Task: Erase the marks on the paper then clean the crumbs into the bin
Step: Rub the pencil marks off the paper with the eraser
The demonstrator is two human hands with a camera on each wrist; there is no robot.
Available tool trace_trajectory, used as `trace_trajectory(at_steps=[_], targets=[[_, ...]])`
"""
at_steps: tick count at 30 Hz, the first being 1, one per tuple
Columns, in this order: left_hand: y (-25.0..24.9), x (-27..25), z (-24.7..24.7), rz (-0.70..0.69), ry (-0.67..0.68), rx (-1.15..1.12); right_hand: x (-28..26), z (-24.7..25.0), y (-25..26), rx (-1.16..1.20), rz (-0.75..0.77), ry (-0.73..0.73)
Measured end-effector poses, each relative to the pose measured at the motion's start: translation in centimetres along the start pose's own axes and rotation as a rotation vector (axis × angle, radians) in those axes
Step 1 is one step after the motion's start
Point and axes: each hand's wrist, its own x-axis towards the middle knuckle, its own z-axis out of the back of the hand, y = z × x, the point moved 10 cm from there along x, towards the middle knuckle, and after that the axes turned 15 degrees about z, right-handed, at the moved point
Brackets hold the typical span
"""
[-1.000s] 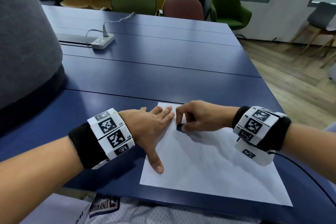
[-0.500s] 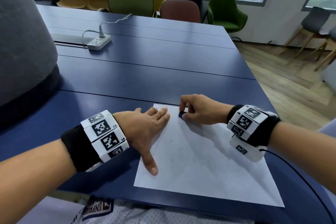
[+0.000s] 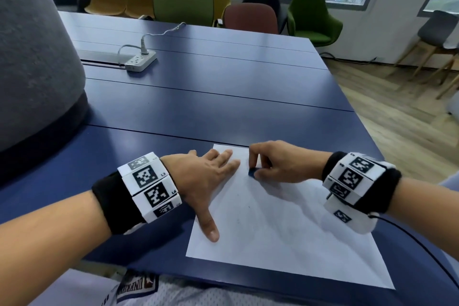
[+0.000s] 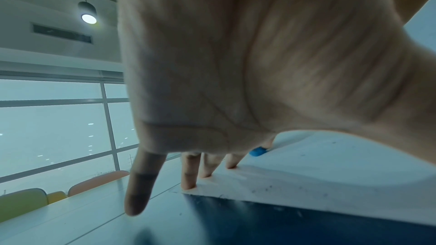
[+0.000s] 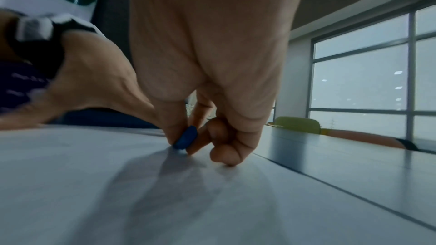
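A white sheet of paper (image 3: pixel 285 236) lies on the blue table (image 3: pixel 198 97) near its front edge, with faint grey marks and dark crumbs (image 4: pixel 266 189) on it. My left hand (image 3: pixel 206 181) lies flat with straight fingers on the sheet's left edge, thumb spread toward me. My right hand (image 3: pixel 275 164) pinches a small blue eraser (image 3: pixel 252 172) between thumb and fingers, its tip on the paper near the far left corner. The right wrist view shows the eraser (image 5: pixel 186 138) touching the sheet. No bin shows in any view.
A white power strip (image 3: pixel 140 59) with its cable lies on the far left of the table. A big grey rounded object (image 3: pixel 32 57) stands on the left. Coloured chairs (image 3: pixel 183 2) line the far edge, and wooden floor (image 3: pixel 397 119) lies to the right.
My right hand has rubbed the eraser back and forth near the paper's far left corner, away from me and then back a little. The left hand stays pressed on the sheet.
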Motion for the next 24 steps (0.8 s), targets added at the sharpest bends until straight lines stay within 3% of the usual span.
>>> trace_trajectory(at_steps=[3,8,12,17,24], targets=[[0.0,-0.1,0.1,-0.001,-0.010,0.001,0.2,1.5,-1.5,-0.013,-0.067,-0.102],[0.0,-0.1,0.1,0.002,0.000,0.009,-0.2,-0.6,0.6,0.019,0.012,0.003],[-0.1,-0.1,0.1,0.002,0.001,0.015,0.0,1.4,-1.7,-0.026,-0.084,-0.084],[-0.2,-0.2,0.2,-0.001,0.005,0.012,0.1,-0.8,0.7,-0.052,0.016,-0.024],[-0.4,-0.3,0.4,-0.004,-0.020,0.039,1.2,1.1,-1.0,-0.076,-0.034,-0.097]])
